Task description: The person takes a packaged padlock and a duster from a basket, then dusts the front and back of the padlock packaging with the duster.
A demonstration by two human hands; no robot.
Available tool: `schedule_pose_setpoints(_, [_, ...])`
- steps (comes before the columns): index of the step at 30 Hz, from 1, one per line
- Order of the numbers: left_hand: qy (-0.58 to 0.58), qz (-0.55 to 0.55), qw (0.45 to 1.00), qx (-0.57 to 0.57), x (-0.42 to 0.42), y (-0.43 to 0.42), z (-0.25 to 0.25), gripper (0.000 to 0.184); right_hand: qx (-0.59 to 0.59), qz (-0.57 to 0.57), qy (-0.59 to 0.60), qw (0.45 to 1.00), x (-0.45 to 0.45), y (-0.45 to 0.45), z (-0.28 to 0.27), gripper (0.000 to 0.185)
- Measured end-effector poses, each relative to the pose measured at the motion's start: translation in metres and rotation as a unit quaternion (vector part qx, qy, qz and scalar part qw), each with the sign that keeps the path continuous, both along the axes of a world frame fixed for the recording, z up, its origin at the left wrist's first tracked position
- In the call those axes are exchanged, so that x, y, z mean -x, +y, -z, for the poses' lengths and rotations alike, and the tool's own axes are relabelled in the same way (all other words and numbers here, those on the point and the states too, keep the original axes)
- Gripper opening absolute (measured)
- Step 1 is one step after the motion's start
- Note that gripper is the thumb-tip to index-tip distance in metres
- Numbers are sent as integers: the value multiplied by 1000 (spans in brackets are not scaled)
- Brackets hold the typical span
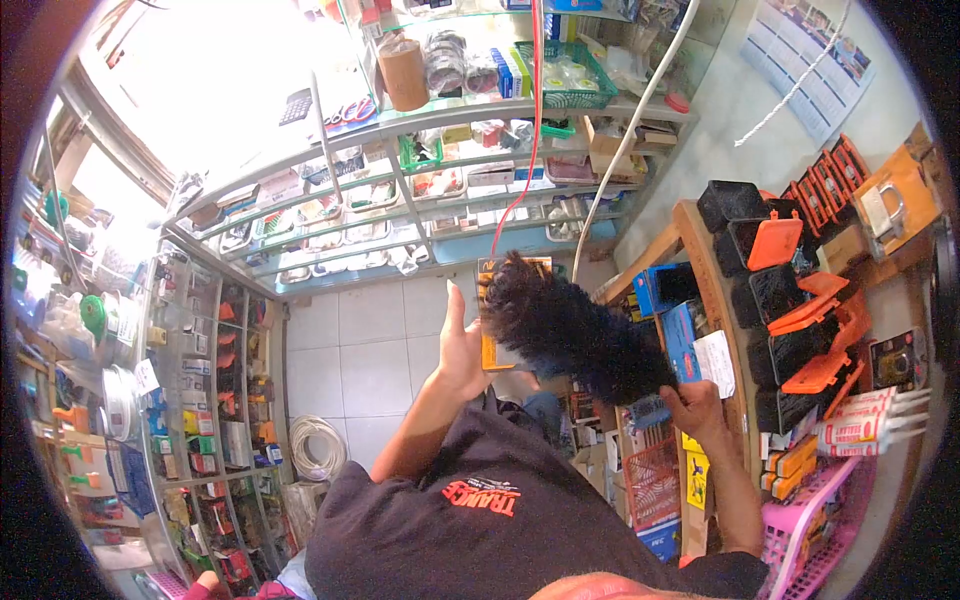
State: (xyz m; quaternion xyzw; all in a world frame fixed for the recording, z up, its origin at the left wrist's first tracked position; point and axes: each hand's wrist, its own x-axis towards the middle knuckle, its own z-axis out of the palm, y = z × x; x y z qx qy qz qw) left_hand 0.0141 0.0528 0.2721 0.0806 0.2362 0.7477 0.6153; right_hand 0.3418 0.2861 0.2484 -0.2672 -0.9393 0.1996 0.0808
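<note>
My right hand [693, 408] is closed around the end of a fluffy black duster [580, 325]. The duster slants up and left, and its tip lies over the front of an orange and black package [496, 352]. My left hand [461, 345] holds that package by its left side, thumb pointing up and the other fingers largely hidden. Much of the package face is covered by the duster's fibres, so I cannot tell what is in it.
Glass display shelves [400, 215] with small goods stand ahead. Another stocked shelf [215, 400] is at the left, near a coil of white hose [317, 447] on the floor. At the right are black bins [765, 340] with orange lids and a pink basket [815, 525]. Cords hang overhead.
</note>
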Motion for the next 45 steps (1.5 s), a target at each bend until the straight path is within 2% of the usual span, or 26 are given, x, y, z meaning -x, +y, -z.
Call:
schedule_pose_setpoints(2, [5,-13,1000,20,-2,-1,-3,103,50,67,-37,996,3,-3,-16,66])
schedule_pose_setpoints(6, [6,-2,1000,-3,0,-2,-3,104,0,-4,-41,999,0,-2,-7,66])
schedule_pose_setpoints(8, [8,-21,999,28,-1,-3,-6,106,26,38,-26,999,4,-6,-17,65])
schedule_pose_setpoints(9, [-6,-9,1000,-2,1,-4,-3,107,40,61,-19,997,6,-8,-23,64])
schedule_pose_setpoints(12, [7,-5,1000,2,1,-6,-2,107,-6,18,-34,999,0,-6,-7,64])
schedule_pose_setpoints(15, [6,-12,1000,10,2,-7,1,107,33,56,-30,997,3,-6,-15,64])
schedule_pose_setpoints(19, [-13,-21,1000,1,1,-10,-3,108,3,32,2,999,0,-4,-6,62])
schedule_pose_setpoints(22, [38,-6,999,-19,3,-12,-2,108,0,36,13,999,1,-6,-8,62])
schedule_pose_setpoints(24, [14,-25,1000,10,2,-13,-2,108,1,12,27,1000,2,-6,-8,62])
schedule_pose_setpoints(27, [6,-36,999,20,0,-12,-7,109,33,57,-30,997,2,-5,-12,62])
schedule_pose_setpoints(30, [-3,-25,1000,3,1,-12,-3,109,33,53,-48,997,-1,-4,-9,62])
schedule_pose_setpoints(33, [0,-16,1000,-6,0,-10,-4,109,-2,39,-13,999,1,-5,-11,62])
schedule_pose_setpoints(37, [-37,5,998,-46,-2,-8,-2,109,24,39,-7,999,1,-5,-11,61])
schedule_pose_setpoints(39, [-25,22,999,-28,-3,-6,2,108,-3,21,40,999,2,-5,-10,58])
schedule_pose_setpoints(41, [-11,29,999,8,-8,-3,2,106,14,16,27,999,-1,-4,-5,59])
schedule_pose_setpoints(45, [-28,-3,1000,-8,-17,1,0,108,-34,-19,73,997,1,-5,0,62])
